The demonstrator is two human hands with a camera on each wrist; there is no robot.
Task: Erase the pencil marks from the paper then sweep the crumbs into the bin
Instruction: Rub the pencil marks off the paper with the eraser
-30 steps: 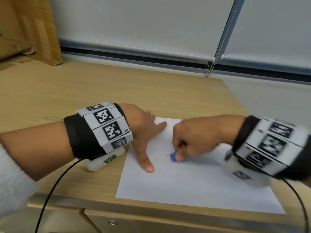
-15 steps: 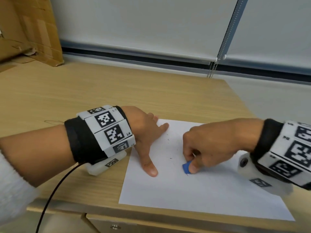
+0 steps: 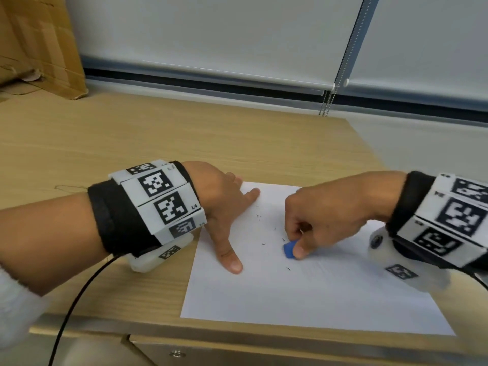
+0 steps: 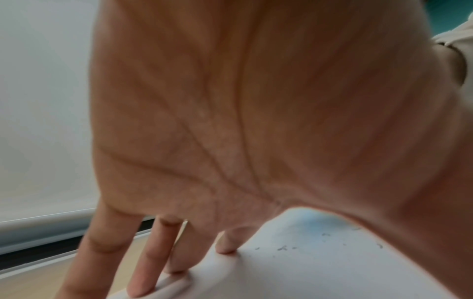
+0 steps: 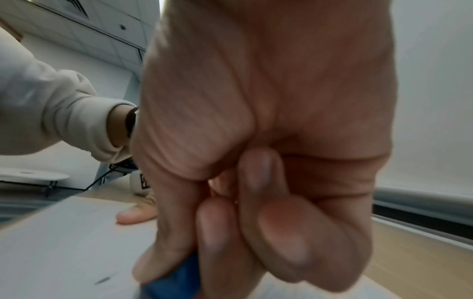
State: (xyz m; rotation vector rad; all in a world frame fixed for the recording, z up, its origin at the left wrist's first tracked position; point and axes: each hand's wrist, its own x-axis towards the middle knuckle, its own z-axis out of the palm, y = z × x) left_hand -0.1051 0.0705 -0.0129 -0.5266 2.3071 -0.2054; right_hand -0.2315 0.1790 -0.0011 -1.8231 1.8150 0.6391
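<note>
A white sheet of paper (image 3: 303, 294) lies at the front right of the wooden desk (image 3: 132, 138). My right hand (image 3: 314, 220) pinches a small blue eraser (image 3: 288, 249) and holds its tip against the paper; in the right wrist view the eraser (image 5: 176, 281) shows between thumb and curled fingers. My left hand (image 3: 224, 207) lies flat with spread fingers on the sheet's left edge, thumb (image 3: 229, 260) pointing toward me. In the left wrist view its fingertips (image 4: 225, 244) press the paper (image 4: 307, 269). Dark eraser crumbs (image 3: 264, 233) are scattered between the hands. No bin is in view.
A cardboard box (image 3: 39, 43) stands at the back left of the desk. Window blinds with a bead chain (image 3: 327, 101) run along the wall behind. The desk's front edge and a drawer (image 3: 237, 352) are just below the paper. A black cable (image 3: 71, 307) hangs from my left wrist.
My right hand with the eraser has shifted to the right and slightly toward me across the paper. More dark crumbs lie on the sheet. My left hand stays pressed in place.
</note>
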